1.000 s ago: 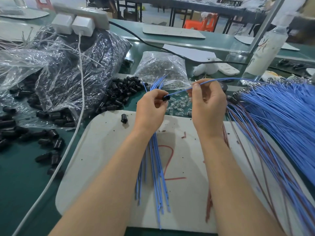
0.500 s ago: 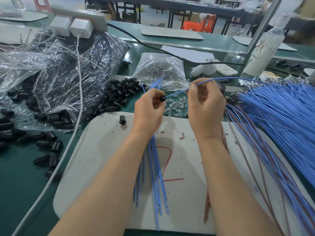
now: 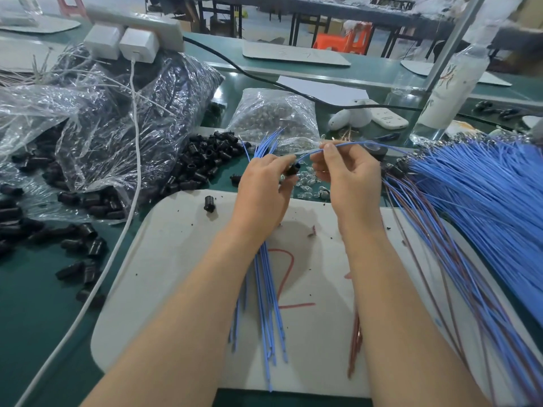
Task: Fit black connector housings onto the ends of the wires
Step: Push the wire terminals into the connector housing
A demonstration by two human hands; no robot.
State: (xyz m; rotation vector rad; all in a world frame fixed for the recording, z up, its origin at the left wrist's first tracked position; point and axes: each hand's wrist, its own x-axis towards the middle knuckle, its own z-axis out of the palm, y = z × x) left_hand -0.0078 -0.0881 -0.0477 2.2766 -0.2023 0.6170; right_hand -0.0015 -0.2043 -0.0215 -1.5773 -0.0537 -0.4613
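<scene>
My left hand [image 3: 264, 186] pinches a black connector housing [image 3: 291, 170] and also holds a bundle of blue wires [image 3: 266, 304] that runs down over the white board [image 3: 176, 259]. My right hand [image 3: 349, 174] pinches a single blue wire [image 3: 352, 144] whose end enters the housing. A big sheaf of blue and brown wires [image 3: 470, 207] fans out at the right. Loose black housings [image 3: 205, 160] lie heaped behind the board, and one housing [image 3: 209, 203] stands alone on the board.
Crumpled plastic bags [image 3: 117, 118] with more black housings fill the left. A clear bag of small parts [image 3: 273, 116] lies behind my hands. A white cable [image 3: 117, 239] runs from the power strip [image 3: 132, 33]. A bottle [image 3: 449, 92] stands at the right.
My right hand has fed the blue wire into the housing held by my left hand. Both hands stayed close together above the board's far edge.
</scene>
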